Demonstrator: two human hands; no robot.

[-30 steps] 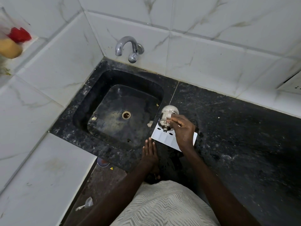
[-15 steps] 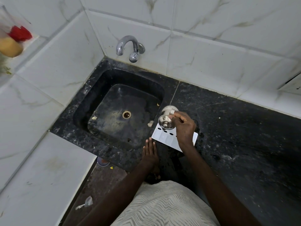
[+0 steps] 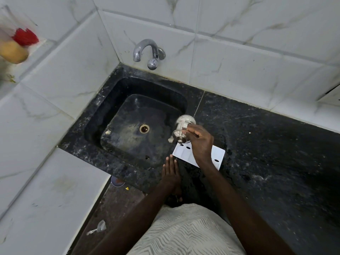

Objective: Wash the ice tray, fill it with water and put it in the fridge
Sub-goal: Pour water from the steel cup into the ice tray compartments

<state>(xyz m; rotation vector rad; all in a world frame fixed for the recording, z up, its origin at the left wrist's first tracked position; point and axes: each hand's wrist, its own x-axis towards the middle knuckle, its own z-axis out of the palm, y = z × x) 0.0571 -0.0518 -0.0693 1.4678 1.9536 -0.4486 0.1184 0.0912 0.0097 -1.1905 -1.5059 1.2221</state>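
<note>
The ice tray (image 3: 218, 157) lies flat on the black bench (image 3: 266, 153), just right of the sink (image 3: 95, 115) and close to the near edge, partly hidden under the right grip (image 3: 200, 142). That grip is curled around a small metal vessel (image 3: 181, 129), holding it tilted above the tray's far-left corner. The left grip (image 3: 171, 172) is released, its fingers straight and resting flat on the bench edge just near-left of the tray.

By the look of things the task is barely under way. No water runs from the tap (image 3: 147, 50), the tray is not in the sink, and no water can be made out on it. Washing, filling and carrying to the fridge all seem left to do, and no fridge is in view. What the vessel is for cannot be told.

Counted: one tray with three dark holes showing, one metal vessel, one sink with one drain (image 3: 144, 128), one tap, two grips. Far left, on a ledge, sit one red thing (image 3: 25, 36) and one yellow thing (image 3: 12, 52), both blurred.
</note>
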